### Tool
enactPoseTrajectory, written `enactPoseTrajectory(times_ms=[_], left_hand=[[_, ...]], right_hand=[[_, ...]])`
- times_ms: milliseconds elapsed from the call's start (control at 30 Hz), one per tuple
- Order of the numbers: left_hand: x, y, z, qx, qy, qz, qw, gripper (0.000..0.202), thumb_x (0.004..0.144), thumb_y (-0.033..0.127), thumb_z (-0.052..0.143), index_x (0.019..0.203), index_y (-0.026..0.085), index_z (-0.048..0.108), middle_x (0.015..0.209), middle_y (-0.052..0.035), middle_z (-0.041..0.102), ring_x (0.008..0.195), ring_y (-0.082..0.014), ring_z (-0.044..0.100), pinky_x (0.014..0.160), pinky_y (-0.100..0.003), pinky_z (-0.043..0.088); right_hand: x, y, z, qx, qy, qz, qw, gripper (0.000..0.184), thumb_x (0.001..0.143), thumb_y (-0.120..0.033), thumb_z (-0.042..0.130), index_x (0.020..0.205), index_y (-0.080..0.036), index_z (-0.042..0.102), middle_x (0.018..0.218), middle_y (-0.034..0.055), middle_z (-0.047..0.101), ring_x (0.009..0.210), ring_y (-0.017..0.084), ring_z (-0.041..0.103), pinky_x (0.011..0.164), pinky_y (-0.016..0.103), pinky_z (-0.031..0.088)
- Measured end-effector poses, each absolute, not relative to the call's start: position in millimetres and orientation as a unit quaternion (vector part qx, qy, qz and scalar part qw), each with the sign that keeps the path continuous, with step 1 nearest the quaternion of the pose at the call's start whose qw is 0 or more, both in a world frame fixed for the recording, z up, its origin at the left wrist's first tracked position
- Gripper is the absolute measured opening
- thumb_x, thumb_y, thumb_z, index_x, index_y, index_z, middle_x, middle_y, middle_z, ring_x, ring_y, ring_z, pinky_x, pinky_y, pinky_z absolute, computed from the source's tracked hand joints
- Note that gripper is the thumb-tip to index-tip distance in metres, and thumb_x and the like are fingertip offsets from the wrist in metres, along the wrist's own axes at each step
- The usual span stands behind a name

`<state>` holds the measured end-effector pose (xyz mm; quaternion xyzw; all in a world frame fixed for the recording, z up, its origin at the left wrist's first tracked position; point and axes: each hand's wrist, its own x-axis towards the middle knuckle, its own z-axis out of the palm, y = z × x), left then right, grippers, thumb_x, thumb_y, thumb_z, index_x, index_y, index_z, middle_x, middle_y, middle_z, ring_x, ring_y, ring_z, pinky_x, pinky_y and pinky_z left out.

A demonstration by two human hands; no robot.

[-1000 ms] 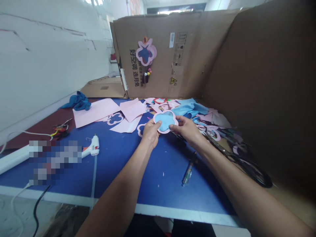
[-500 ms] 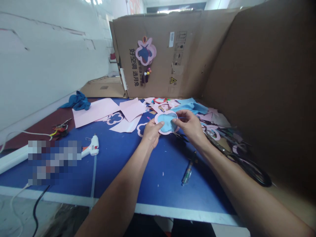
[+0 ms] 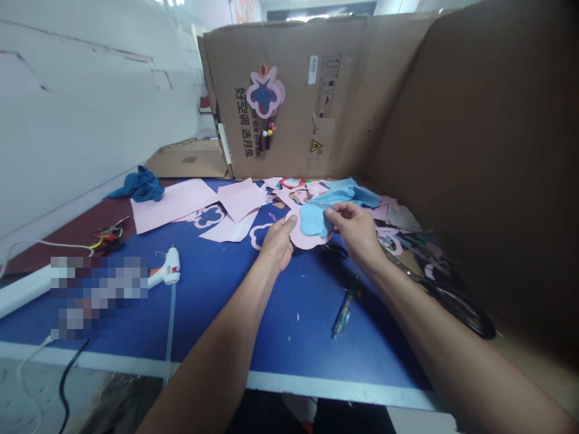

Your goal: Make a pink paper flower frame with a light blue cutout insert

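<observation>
My left hand (image 3: 279, 242) pinches the left edge of a pink flower-shaped paper cutout (image 3: 304, 241), thumb on top. Over the cutout lies a light blue cloth piece (image 3: 314, 220) with a wavy outline, set toward its upper right. The thumb and fingers of my right hand (image 3: 356, 229) are closed on the right edge of this cloth. Both pieces are held above the blue table. Just behind them is a larger light blue cloth (image 3: 348, 193). A pink paper outline (image 3: 259, 236) lies beside my left hand, partly hidden by it.
A white glue gun (image 3: 170, 266) stands at the left. Nearer me lies a pen (image 3: 342, 316); black-handled scissors (image 3: 461, 307) are at the right. Pink paper sheets (image 3: 174, 202) and scraps spread along the back. Cardboard (image 3: 344, 96) walls the back and right, with a flower ornament (image 3: 277, 96) hanging there.
The blue cloth piece, earlier framed by the pink cutout's rim, now sits shifted to the right on it. My right hand has moved slightly right with the cloth's edge.
</observation>
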<state>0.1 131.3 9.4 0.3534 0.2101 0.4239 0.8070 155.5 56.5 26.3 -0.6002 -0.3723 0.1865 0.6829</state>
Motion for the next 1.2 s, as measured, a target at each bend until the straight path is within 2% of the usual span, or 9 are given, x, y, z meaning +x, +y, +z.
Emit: enactPoseTrajectory(times_ms=[233,433,567,633,800,967,1067,1133,1200], left_hand=[[-8,141,15,0.296,0.222,0.459,0.808,0.024,0.098,0.023,0.074,0.12,0.014,0.073,0.122,-0.0156,0.082,0.117,-0.0265,0.078,0.107,-0.042,0.061],[-9,147,13,0.29,0.234,0.47,0.8,0.026,0.097,0.025,0.074,0.122,0.016,0.074,0.124,-0.0154,0.081,0.117,-0.027,0.077,0.104,-0.043,0.061],[-10,146,10,0.342,0.245,0.456,0.784,0.02,0.095,0.027,0.076,0.111,0.014,0.077,0.11,-0.0149,0.083,0.107,-0.0271,0.079,0.099,-0.04,0.062],[-10,145,7,0.387,0.252,0.431,0.775,0.021,0.091,0.03,0.081,0.103,0.014,0.079,0.1,-0.0145,0.084,0.1,-0.0276,0.079,0.095,-0.039,0.061],[-8,139,4,0.472,0.228,0.373,0.766,0.033,0.08,0.04,0.091,0.1,0.016,0.083,0.095,-0.0126,0.083,0.09,-0.0275,0.078,0.089,-0.038,0.059],[-7,134,6,0.477,0.201,0.365,0.774,0.036,0.081,0.043,0.09,0.105,0.016,0.083,0.104,-0.0132,0.084,0.09,-0.0271,0.077,0.088,-0.037,0.058],[-4,130,7,0.438,0.197,0.365,0.797,0.035,0.086,0.04,0.086,0.111,0.017,0.082,0.11,-0.0127,0.084,0.095,-0.0266,0.078,0.091,-0.037,0.059],[-1,127,7,0.406,0.188,0.368,0.815,0.031,0.09,0.035,0.082,0.115,0.017,0.08,0.111,-0.0122,0.083,0.097,-0.025,0.078,0.095,-0.037,0.059],[3,124,7,0.376,0.174,0.369,0.832,0.025,0.094,0.03,0.078,0.115,0.016,0.078,0.112,-0.0126,0.083,0.1,-0.0243,0.078,0.099,-0.038,0.059]], right_hand=[[199,49,40,-0.543,-0.272,0.233,0.759,0.038,0.063,-0.04,0.094,0.085,-0.025,0.067,0.07,-0.0042,0.063,0.055,0.013,0.054,0.05,0.026,0.047],[217,37,53,-0.545,-0.312,0.302,0.718,0.04,0.061,-0.04,0.099,0.084,-0.025,0.07,0.071,-0.0019,0.067,0.057,0.017,0.06,0.054,0.033,0.055],[207,21,74,-0.538,-0.408,0.351,0.648,0.045,0.058,-0.046,0.103,0.084,-0.025,0.073,0.072,-0.0003,0.069,0.057,0.017,0.059,0.053,0.032,0.051],[198,13,86,-0.55,-0.473,0.344,0.597,0.045,0.056,-0.05,0.104,0.081,-0.024,0.077,0.086,0.0051,0.076,0.068,0.021,0.066,0.057,0.033,0.052],[179,6,100,-0.554,-0.604,0.327,0.471,0.033,0.058,-0.043,0.105,0.068,-0.025,0.08,0.123,0.0081,0.08,0.128,0.039,0.066,0.102,0.047,0.055],[176,10,91,-0.535,-0.578,0.384,0.482,0.026,0.068,-0.044,0.101,0.076,-0.026,0.083,0.147,0.008,0.069,0.141,0.038,0.059,0.101,0.044,0.055],[173,20,75,-0.544,-0.525,0.362,0.545,0.029,0.068,-0.046,0.1,0.077,-0.025,0.082,0.134,0.0098,0.075,0.128,0.035,0.066,0.093,0.041,0.057],[168,30,63,-0.56,-0.484,0.362,0.567,0.033,0.066,-0.048,0.099,0.075,-0.023,0.08,0.108,0.009,0.079,0.099,0.027,0.072,0.078,0.035,0.058],[162,40,52,-0.576,-0.425,0.37,0.592,0.038,0.061,-0.05,0.099,0.075,-0.022,0.077,0.078,0.0038,0.074,0.067,0.019,0.064,0.059,0.031,0.054]])
